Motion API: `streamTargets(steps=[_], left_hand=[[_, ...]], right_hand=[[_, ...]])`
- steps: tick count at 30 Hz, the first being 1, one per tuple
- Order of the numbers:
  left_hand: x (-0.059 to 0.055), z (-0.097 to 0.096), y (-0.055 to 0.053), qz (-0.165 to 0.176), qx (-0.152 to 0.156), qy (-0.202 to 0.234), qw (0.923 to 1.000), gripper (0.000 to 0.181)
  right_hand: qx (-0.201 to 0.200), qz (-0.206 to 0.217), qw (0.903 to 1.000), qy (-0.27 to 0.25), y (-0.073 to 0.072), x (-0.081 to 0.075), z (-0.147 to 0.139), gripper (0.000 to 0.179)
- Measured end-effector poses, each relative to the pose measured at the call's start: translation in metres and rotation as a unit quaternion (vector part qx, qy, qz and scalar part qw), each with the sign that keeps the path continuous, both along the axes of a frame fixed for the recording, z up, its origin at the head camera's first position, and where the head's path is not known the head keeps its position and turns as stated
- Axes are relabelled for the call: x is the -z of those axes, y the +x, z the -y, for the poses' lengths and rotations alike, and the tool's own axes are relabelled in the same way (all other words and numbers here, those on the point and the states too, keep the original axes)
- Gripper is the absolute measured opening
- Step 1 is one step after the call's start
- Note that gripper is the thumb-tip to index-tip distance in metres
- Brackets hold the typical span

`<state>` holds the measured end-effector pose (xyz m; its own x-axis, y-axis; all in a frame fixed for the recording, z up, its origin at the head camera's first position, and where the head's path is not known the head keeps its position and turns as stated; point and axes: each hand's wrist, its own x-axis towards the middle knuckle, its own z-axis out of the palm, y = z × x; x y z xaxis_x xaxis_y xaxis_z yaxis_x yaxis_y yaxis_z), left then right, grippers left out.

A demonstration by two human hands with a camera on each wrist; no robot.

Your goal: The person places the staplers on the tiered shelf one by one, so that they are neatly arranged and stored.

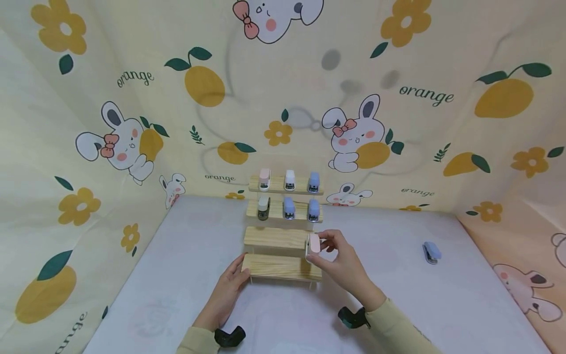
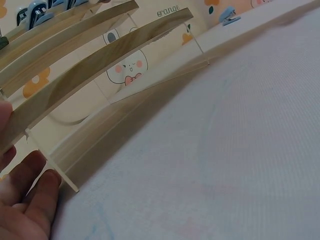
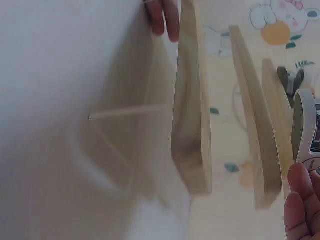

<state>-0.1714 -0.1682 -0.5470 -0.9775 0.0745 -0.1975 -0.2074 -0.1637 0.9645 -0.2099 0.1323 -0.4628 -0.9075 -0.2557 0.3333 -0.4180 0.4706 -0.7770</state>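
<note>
My right hand [image 1: 342, 258] pinches a small pink and white mini stapler [image 1: 314, 243] between thumb and fingers, above the right end of the lower tiers of a wooden tiered display rack [image 1: 283, 266]. The right wrist view shows this stapler [image 3: 304, 125] at its right edge, with fingertips [image 3: 300, 182] against it. My left hand [image 1: 230, 282] grips the left end of the lowest board, its thumb on the wood. In the left wrist view, other fingers [image 2: 42, 200] bend below the board [image 2: 100, 70], beside a thin leg.
On the top tier stand a pink stapler [image 1: 264, 180], a white one [image 1: 289, 180] and a blue one [image 1: 314, 182]. Below them are a pale-topped dark stapler [image 1: 263, 208] and two blue ones [image 1: 289, 208]. Another blue stapler [image 1: 431, 252] lies at right on the white tabletop [image 1: 389, 285].
</note>
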Motion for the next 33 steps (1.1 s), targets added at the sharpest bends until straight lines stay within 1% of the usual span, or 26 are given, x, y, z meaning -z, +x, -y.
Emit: streamTargets(steps=[5,10,12,13,17,19,20,23,33], left_hand=[[0.000,0.000,0.000,-0.001,-0.003,0.000,1.0000,0.066],[-0.001,0.000,-0.001,0.006,-0.003,-0.010,0.9999,0.063],[-0.001,0.000,-0.001,0.009,-0.003,-0.009,0.9999,0.063],[-0.002,0.000,-0.001,0.009,-0.002,-0.008,0.9999,0.063],[-0.002,0.000,0.000,0.008,-0.002,0.002,1.0000,0.064],[-0.002,-0.001,0.001,0.007,-0.002,0.006,1.0000,0.065],[-0.002,-0.001,0.001,0.007,-0.002,0.005,1.0000,0.065],[-0.003,-0.001,0.001,0.008,-0.001,0.001,1.0000,0.065],[-0.006,-0.001,0.001,0.015,0.003,-0.011,0.9998,0.067]], right_hand=[[-0.009,0.010,0.9997,-0.019,-0.004,-0.002,0.017,0.055],[-0.016,0.042,0.9980,-0.043,-0.007,-0.004,0.033,0.056],[-0.019,0.057,0.9968,-0.053,-0.008,-0.004,0.040,0.055],[-0.021,0.066,0.9960,-0.056,-0.006,-0.009,0.044,0.054],[-0.032,0.078,0.9943,-0.066,-0.007,-0.009,0.057,0.051],[-0.032,0.077,0.9949,-0.057,-0.008,-0.009,0.062,0.050],[-0.031,0.073,0.9954,-0.054,-0.010,-0.005,0.065,0.051],[-0.019,0.067,0.9967,-0.041,-0.012,-0.006,0.074,0.052],[-0.013,0.079,0.9967,-0.016,-0.017,-0.006,0.099,0.052]])
